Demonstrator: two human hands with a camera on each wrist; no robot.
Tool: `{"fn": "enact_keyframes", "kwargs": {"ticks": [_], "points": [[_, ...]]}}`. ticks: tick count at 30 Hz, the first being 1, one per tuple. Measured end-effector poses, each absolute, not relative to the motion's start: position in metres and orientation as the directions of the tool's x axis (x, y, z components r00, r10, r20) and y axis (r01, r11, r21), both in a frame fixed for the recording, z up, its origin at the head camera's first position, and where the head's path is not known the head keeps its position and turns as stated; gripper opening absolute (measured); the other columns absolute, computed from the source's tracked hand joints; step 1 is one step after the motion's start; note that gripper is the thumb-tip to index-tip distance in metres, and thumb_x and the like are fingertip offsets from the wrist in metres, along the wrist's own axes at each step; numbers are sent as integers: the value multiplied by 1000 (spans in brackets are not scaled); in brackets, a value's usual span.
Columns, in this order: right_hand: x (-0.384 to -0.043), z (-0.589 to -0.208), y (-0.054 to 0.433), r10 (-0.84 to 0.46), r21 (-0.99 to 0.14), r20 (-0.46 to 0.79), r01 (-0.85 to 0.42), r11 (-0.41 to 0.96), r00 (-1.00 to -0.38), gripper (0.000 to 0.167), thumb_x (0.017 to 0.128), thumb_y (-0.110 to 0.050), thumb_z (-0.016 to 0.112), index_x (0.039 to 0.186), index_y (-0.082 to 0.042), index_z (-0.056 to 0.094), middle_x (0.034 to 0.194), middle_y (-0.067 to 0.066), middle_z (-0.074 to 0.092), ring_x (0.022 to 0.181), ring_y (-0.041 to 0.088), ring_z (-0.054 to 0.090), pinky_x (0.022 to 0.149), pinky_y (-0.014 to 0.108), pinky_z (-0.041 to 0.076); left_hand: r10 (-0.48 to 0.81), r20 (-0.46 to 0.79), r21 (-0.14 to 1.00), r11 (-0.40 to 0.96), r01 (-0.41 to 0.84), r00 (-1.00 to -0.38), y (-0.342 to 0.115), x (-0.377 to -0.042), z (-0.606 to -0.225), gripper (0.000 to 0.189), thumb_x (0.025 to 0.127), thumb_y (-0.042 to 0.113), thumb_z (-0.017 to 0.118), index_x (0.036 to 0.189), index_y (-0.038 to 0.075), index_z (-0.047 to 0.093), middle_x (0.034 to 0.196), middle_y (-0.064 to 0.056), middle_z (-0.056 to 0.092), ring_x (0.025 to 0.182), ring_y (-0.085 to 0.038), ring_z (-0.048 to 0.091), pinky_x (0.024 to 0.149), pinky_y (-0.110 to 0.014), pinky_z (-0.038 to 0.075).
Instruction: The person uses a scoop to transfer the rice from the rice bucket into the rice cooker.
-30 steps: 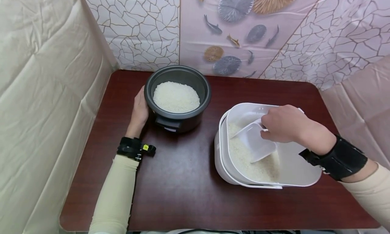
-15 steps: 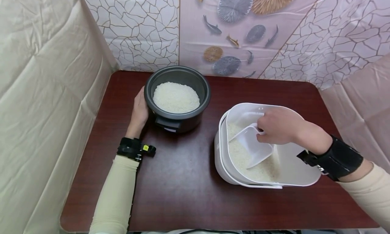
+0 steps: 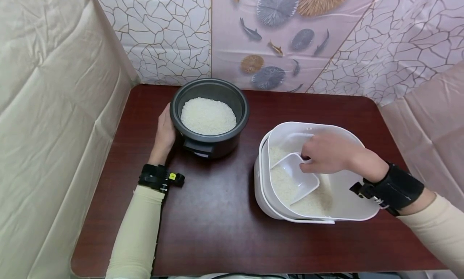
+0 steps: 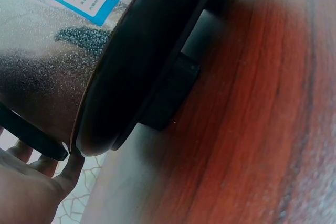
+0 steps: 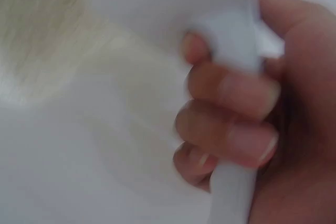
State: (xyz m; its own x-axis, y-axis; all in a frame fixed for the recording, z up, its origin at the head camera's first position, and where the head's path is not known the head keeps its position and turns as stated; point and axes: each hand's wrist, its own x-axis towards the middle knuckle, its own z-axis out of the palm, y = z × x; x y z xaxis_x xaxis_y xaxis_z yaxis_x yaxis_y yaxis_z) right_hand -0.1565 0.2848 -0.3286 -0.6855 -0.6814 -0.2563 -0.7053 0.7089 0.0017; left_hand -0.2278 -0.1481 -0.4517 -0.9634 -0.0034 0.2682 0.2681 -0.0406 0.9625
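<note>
In the head view, my left hand (image 3: 164, 130) holds the left side of a rice cooker (image 3: 212, 148). White rice (image 3: 208, 115) covers the bottom of its dark pot. From the left wrist, the fingers (image 4: 65, 174) bend in beneath the side handle (image 4: 31, 135), against the cooker's speckled silver body. My right hand (image 3: 328, 152) grips a white scoop (image 3: 301, 178) inside a white rice bin (image 3: 266, 190). The right wrist view shows fingers curled round the scoop's handle (image 5: 231, 192). The scoop's front edge meets the rice (image 3: 282, 186) in the bin.
A dark red-brown table (image 3: 214, 230) bears both the cooker and the bin. The bin's white carrying handle (image 3: 311, 221) lies down along its near side. Patterned sheeting (image 3: 163, 37) rises behind the table, and a pale cloth (image 3: 54, 130) hangs at the left.
My right hand has moved slightly left within the bin, drawing the scoop left and toward the near side. My left hand and the cooker have stayed in place.
</note>
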Motion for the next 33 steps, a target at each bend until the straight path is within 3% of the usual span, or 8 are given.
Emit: {"fn": "enact_keyframes", "kwargs": {"ticks": [14, 27, 33], "points": [[-159, -334, 288, -671, -171, -334, -658, 733, -661, 52, 91, -34, 75, 55, -26, 38, 57, -18, 20, 54, 3, 20, 52, 25, 18, -19, 282, 959, -36, 283, -959, -147, -228, -449, 48, 119, 29, 31, 146, 3, 61, 144, -14, 61, 135, -18, 53, 117, -35, 38], [-165, -338, 302, -745, -335, -334, -666, 667, -577, 50, 94, -29, 75, 56, -30, 44, 56, -25, 29, 52, -4, 29, 51, 21, 26, -26, 280, 958, -52, 281, -960, -146, -230, -455, 47, 118, 29, 32, 145, 4, 62, 143, -13, 62, 133, -19, 54, 116, -35, 39], [-168, -333, 304, -687, -383, -454, -572, 726, -568, 43, 98, -31, 72, 59, -28, 54, 55, -22, 43, 52, -2, 39, 53, 21, 31, -26, 284, 957, -60, 285, -958, -150, -245, -477, 48, 118, 33, 32, 146, 8, 62, 144, -11, 62, 135, -20, 53, 116, -36, 39]]}}
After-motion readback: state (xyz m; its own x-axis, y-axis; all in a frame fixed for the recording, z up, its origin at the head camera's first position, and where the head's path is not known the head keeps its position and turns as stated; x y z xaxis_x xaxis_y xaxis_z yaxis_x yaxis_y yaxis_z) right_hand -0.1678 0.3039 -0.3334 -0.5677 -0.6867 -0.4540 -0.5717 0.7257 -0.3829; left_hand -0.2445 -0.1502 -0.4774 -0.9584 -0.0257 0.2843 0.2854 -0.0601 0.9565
